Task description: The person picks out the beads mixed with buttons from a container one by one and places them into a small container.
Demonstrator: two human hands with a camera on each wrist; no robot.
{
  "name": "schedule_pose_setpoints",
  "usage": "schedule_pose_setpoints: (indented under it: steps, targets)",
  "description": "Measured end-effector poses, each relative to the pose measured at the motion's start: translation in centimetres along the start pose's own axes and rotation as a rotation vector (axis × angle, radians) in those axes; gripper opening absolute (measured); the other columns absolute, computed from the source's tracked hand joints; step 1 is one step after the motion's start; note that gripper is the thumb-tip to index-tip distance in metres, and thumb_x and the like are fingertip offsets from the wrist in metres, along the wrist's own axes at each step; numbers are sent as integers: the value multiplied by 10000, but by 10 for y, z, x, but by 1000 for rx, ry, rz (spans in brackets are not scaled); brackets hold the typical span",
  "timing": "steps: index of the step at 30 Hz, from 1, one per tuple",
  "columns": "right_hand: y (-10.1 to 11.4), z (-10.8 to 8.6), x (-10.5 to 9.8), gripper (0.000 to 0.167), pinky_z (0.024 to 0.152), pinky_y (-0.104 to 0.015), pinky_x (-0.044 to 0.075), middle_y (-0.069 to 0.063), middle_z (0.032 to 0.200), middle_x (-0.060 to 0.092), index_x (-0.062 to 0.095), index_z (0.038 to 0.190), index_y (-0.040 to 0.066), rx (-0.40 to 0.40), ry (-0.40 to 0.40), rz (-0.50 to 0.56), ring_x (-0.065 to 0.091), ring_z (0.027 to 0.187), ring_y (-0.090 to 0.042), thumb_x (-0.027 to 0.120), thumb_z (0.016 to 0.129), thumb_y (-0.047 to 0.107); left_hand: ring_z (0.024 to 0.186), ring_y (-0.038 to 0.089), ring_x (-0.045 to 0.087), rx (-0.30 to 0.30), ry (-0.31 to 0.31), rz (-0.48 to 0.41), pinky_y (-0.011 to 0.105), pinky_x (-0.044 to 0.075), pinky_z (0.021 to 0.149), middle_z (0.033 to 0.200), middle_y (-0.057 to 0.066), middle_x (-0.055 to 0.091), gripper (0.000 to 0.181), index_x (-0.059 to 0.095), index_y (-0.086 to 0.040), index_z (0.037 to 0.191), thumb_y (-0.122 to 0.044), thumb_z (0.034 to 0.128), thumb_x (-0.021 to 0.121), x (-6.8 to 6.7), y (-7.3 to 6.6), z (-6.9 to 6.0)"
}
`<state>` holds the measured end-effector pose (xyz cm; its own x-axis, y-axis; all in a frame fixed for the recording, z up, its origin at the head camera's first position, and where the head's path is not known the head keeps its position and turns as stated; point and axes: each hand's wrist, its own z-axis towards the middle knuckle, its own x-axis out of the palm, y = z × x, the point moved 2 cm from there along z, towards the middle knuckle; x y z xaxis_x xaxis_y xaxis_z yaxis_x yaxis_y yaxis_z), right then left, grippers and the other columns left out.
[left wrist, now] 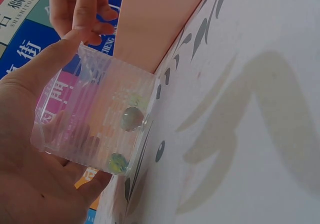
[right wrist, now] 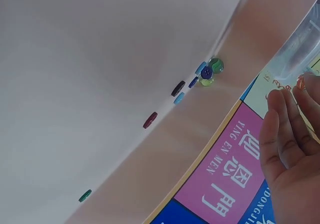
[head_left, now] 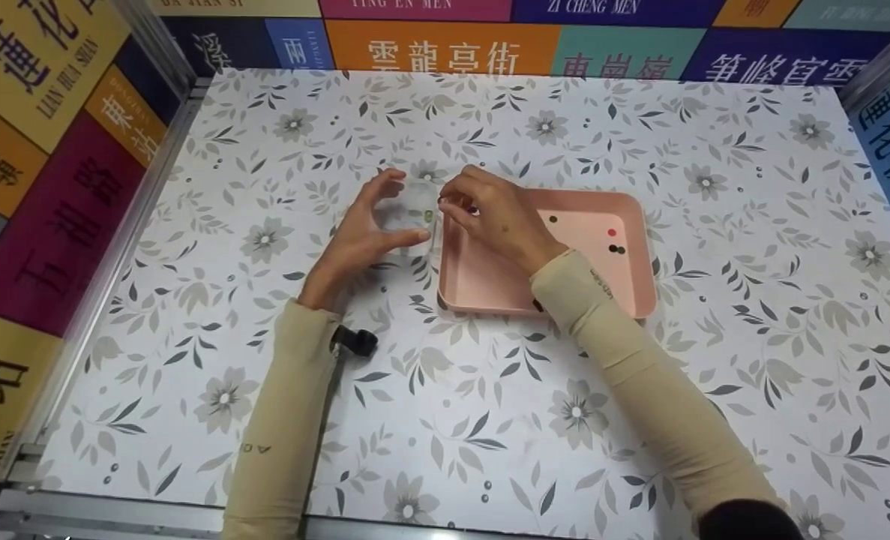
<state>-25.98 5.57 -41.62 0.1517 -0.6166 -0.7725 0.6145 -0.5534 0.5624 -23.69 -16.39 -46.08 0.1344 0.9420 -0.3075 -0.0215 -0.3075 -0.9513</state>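
Observation:
My left hand (head_left: 366, 229) curves its thumb and fingers round a clear plastic box (left wrist: 95, 108) on the table. Inside it, a greyish marble (left wrist: 132, 119) and a green-yellow marble (left wrist: 118, 163) lie on the bottom. At the box's rim, beside the tray, my right hand (head_left: 501, 217) pinches a small glossy orange-red marble (right wrist: 300, 81) between its fingertips. Under the right wrist, the pink tray (head_left: 645, 262) holds several buttons, among them a maroon button (right wrist: 150, 120) and a green button (right wrist: 85, 196). A green-swirled marble (right wrist: 216, 65) lies against the tray's wall.
A white tablecloth (head_left: 445, 420) with grey flowers covers the table. Colourful panels with printed lettering (head_left: 445, 49) stand along the back and sides. A red button (head_left: 612, 232) and black buttons (head_left: 613, 248) sit in the tray's right part.

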Motion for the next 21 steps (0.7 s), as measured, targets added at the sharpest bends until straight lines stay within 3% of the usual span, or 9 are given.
schedule_pose_setpoints:
  steps: [21]
  targets:
    - [8,3,6,186,838,-291,583,-44,1024,680,751,1097,124,-62,-21,11,695,930,-170,709,996,275,1475,351,449,27,6,34,524,415,1206,1585,126,451,945,412,-195,1558,-266,772,933,-1,-2,-1]
